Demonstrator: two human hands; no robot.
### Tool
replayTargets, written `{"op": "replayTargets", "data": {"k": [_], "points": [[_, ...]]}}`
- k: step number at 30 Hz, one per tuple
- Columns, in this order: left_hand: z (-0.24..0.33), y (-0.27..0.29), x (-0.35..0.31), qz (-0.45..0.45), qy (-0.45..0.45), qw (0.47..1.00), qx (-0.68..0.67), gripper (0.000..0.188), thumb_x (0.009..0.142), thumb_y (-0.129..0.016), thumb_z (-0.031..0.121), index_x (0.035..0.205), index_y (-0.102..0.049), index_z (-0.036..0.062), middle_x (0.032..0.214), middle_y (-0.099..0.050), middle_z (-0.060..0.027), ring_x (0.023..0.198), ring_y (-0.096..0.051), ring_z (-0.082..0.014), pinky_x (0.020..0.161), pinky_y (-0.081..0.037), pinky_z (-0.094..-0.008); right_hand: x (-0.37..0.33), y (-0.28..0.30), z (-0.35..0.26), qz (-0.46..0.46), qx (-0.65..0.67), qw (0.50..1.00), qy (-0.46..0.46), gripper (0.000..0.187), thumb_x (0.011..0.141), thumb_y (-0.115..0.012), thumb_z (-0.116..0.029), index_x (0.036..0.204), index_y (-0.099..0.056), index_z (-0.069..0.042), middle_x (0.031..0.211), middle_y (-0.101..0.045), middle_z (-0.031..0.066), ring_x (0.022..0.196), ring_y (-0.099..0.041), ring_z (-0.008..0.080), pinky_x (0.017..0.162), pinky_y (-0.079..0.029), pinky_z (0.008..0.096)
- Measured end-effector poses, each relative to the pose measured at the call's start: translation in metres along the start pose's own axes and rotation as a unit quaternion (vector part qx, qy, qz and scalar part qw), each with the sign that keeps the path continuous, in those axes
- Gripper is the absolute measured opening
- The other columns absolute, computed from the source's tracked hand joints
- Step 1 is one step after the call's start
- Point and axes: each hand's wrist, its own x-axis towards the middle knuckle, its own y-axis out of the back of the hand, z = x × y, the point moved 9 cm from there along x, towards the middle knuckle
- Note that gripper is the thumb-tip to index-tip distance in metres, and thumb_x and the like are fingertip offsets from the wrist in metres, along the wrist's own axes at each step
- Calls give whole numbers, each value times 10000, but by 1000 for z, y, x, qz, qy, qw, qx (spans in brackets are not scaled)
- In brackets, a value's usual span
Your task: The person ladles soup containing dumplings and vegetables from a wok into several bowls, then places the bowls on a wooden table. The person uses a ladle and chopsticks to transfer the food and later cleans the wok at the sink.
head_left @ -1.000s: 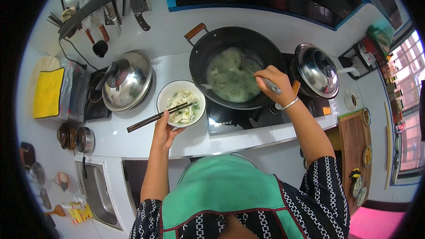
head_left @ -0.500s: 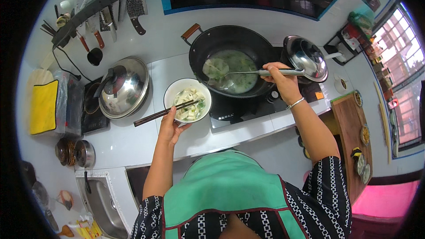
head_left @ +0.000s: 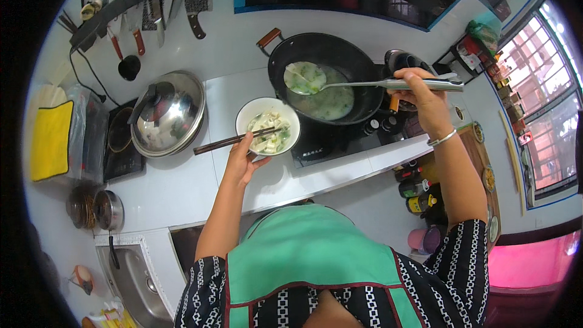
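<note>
My left hand point(head_left: 243, 159) is closed on a white bowl point(head_left: 243, 116) and also pins a pair of dark chopsticks point(head_left: 216, 145) against its near side. Pale cubes and bits of green point(head_left: 271, 140) lie in the bowl, with the chopstick tips among them. High on the right, my right hand point(head_left: 425, 98) grips the silver handle of a ladle point(head_left: 362, 84). The ladle's bowl is full of greenish broth with chopped greens point(head_left: 307, 78) and hangs over the dark wok point(head_left: 358, 64). More of the same soup point(head_left: 331, 102) covers the wok's bottom.
The wok sits on a black cooktop point(head_left: 316, 153), beside a pot point(head_left: 401, 61) at the right. A lidded steel pan point(head_left: 172, 118) stands left of the bowl. Knives hang on a wall rack point(head_left: 136, 1). A sink point(head_left: 136, 279) is at lower left, and bottles point(head_left: 419, 203) stand below the counter.
The ladle has come up out of the soup, now filled, as my right hand moved right and slightly up. My left hand and the bowl have shifted a little right and up in view.
</note>
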Motion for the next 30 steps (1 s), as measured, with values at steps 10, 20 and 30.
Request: {"op": "replayTargets", "data": {"k": [10, 20, 30], "points": [[11, 6, -8, 8, -7, 1000, 14, 458, 863, -542, 449, 1150, -510, 93, 1125, -550, -101, 1026, -552, -220, 805, -519, -453, -61, -92, -61, -196, -258, 896, 303, 139, 779, -599, -129, 879, -635, -39, 807, -601, 91, 695, -570, 176, 625, -484, 285], [13, 4, -10, 12, -18, 1000, -6, 491, 864, -545, 443, 1165, -498, 57, 1108, -571, -117, 1034, -560, -244, 840, -492, -473, -68, -51, -41, -148, -197, 915, 318, 159, 792, -597, -115, 917, -632, -23, 845, -598, 102, 795, -601, 190, 709, -487, 313], [2, 2, -14, 43, -18, 999, -18, 495, 895, -499, 408, 1214, -458, 32, 1167, -546, -146, 1039, -573, -267, 818, -516, -445, 12, 15, 72, -52, -358, 889, 280, 127, 743, -655, -70, 868, -635, -65, 789, -557, 102, 709, -580, 262, 632, -480, 324]]}}
